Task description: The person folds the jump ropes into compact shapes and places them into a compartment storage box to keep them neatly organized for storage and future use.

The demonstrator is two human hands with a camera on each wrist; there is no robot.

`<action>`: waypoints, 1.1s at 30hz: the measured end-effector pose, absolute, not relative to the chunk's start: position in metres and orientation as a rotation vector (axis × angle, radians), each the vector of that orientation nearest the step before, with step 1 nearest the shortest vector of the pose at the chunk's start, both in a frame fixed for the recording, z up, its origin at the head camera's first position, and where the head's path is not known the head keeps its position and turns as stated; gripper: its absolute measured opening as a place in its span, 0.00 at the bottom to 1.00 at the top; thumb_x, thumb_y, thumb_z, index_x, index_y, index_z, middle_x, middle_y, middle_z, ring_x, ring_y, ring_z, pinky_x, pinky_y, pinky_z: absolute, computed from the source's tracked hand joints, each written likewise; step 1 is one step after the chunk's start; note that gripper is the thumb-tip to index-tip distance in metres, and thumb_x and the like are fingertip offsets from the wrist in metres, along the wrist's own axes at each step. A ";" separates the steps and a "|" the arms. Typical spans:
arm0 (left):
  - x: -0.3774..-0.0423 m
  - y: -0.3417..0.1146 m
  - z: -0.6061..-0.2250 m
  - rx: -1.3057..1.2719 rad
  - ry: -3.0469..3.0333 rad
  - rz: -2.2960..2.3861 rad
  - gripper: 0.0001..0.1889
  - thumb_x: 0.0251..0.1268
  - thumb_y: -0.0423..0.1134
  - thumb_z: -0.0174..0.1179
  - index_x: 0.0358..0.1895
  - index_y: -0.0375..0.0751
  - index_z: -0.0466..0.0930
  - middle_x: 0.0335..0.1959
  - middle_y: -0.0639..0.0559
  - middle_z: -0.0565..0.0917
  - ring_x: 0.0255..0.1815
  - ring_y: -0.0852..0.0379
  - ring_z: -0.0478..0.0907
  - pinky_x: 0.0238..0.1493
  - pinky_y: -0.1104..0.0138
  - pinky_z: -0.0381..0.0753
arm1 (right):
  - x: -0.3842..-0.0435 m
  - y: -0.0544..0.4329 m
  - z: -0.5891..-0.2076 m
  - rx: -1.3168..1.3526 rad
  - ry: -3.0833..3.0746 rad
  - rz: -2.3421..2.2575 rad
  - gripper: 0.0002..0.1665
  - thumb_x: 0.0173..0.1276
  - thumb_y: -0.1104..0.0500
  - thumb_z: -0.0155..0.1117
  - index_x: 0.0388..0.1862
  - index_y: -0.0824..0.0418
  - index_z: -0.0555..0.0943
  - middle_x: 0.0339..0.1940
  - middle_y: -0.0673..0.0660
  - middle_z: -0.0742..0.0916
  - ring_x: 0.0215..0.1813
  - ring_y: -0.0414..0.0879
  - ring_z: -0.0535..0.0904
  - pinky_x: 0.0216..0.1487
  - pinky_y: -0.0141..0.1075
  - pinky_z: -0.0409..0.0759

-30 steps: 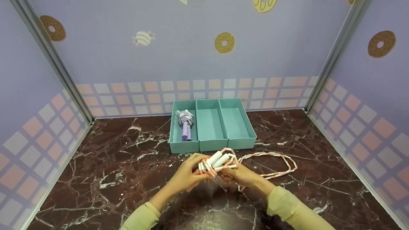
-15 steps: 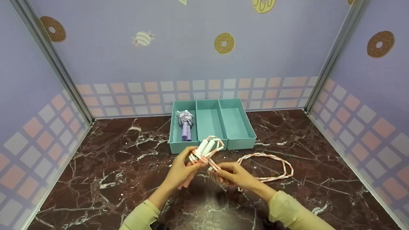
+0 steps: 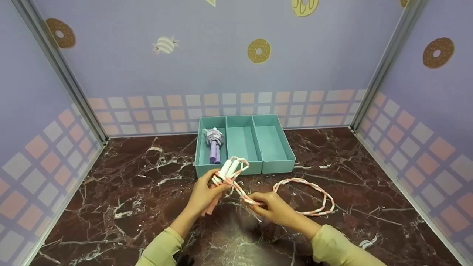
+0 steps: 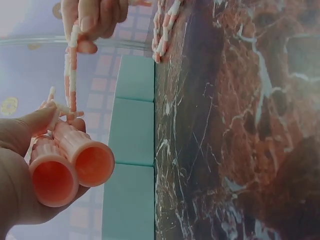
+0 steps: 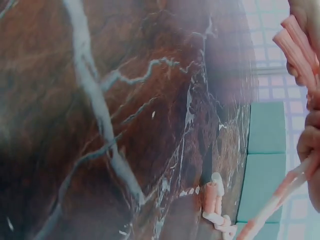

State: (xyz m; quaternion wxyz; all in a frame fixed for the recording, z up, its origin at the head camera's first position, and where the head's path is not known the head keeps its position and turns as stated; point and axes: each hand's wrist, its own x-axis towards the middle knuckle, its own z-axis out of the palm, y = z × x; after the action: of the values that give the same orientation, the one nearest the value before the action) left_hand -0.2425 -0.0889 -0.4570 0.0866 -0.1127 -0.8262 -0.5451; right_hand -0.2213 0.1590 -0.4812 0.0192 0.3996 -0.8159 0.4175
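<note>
My left hand (image 3: 201, 194) grips both handles (image 3: 229, 169) of a pink-and-white beaded jump rope, with coils of its cord wound around them. White handle ends point up toward the box; in the left wrist view the pink ends (image 4: 67, 142) face the camera, hollow. My right hand (image 3: 271, 207) pinches a stretch of the beaded cord (image 3: 240, 190), drawn out from the bundle down to the right. Beyond the right hand, the remaining cord (image 3: 295, 180) lies in a wide loop on the table. A bundled purple jump rope (image 3: 214, 146) rests in the box's left compartment.
A teal box (image 3: 279, 167) with three compartments stands at the back of the dark marbled table (image 3: 147, 184), right beyond the hands. Purple printed panels (image 3: 207, 74) enclose the table at the back and both sides.
The left hand has moved left with the handles. Moving down and away from it, the right hand has pulled a length of cord straight. The loop on the table has shifted slightly left.
</note>
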 end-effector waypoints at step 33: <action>-0.240 -0.091 -0.475 -0.687 -2.801 -1.021 0.21 0.45 0.39 0.76 0.44 0.35 0.82 0.44 0.40 0.85 0.44 0.46 0.82 0.50 0.50 0.83 | -0.221 0.165 -0.443 1.489 -2.201 0.718 0.04 0.69 0.55 0.63 0.36 0.52 0.83 0.31 0.45 0.83 0.26 0.34 0.72 0.31 0.18 0.70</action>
State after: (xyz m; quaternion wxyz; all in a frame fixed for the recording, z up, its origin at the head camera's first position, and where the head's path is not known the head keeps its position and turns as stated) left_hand -0.2399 -0.0914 -0.4753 0.0413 -0.2244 -0.9148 -0.3334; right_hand -0.2207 0.1652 -0.4432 0.1931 0.5308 -0.7845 0.2560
